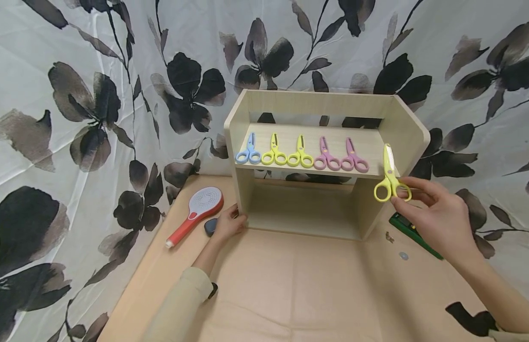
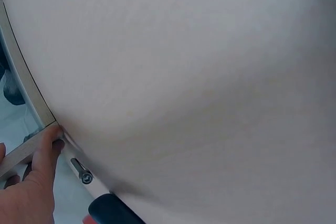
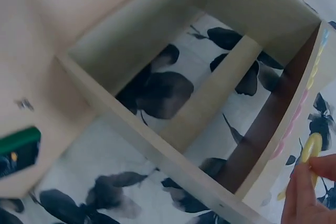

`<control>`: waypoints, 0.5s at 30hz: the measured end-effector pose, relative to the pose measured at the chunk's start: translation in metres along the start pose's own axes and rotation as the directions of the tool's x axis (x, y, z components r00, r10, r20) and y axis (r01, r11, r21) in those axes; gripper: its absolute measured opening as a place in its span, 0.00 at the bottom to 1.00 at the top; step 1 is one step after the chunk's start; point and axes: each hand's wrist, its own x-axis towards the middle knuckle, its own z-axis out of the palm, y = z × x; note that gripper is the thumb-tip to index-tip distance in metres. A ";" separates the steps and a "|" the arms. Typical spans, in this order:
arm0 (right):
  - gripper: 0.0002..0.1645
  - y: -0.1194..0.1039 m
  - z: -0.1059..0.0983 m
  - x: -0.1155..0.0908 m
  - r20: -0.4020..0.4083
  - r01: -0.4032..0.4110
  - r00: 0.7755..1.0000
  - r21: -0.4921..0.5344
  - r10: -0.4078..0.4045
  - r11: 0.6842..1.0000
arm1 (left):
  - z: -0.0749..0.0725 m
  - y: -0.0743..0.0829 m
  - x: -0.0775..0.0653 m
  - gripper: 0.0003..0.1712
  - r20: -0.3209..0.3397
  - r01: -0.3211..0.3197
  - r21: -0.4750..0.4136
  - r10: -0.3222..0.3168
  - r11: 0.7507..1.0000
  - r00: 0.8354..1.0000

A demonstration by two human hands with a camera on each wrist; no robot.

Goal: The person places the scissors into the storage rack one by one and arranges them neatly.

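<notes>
My right hand (image 1: 439,216) pinches yellow scissors (image 1: 389,173) by one handle loop, blades up, in front of the upper shelf's right end. The right wrist view shows my right hand (image 3: 310,198) with a yellow loop (image 3: 313,145) between thumb and finger. A two-tier wooden shelf (image 1: 307,237) stands on the table; along its upper board are blue scissors (image 1: 249,151), several yellow and pink scissors (image 1: 327,156). My left hand (image 1: 230,223) grips the lower front edge of the left side panel. In the left wrist view, my left hand's fingers (image 2: 50,148) curl over that panel.
Left of the shelf lie a red-handled paddle with a perforated grey face (image 1: 206,202) and a dark blue object (image 1: 210,227). To the right lie a green object (image 1: 414,235), a small metal piece (image 1: 389,237) and a grey disc (image 1: 403,255). Floral cloth (image 1: 196,28) hangs behind.
</notes>
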 end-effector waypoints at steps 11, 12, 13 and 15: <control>0.24 -0.028 0.004 0.062 0.044 0.091 0.996 -0.236 -0.082 0.967 | -0.001 0.001 -0.002 0.34 0.007 -0.009 -0.010 0.009 1.000 1.000; 0.24 -0.029 0.006 0.067 0.059 0.086 0.996 -0.249 -0.073 0.965 | -0.002 0.000 -0.001 0.34 0.006 -0.005 -0.005 0.005 1.000 1.000; 0.25 -0.029 0.007 0.070 0.074 0.077 0.995 -0.259 -0.060 0.963 | -0.002 0.000 -0.001 0.34 0.005 -0.003 0.001 0.003 1.000 1.000; 0.26 -0.030 0.011 0.077 0.106 0.069 0.993 -0.272 -0.041 0.960 | -0.002 0.000 0.000 0.34 0.000 -0.004 0.009 0.004 1.000 1.000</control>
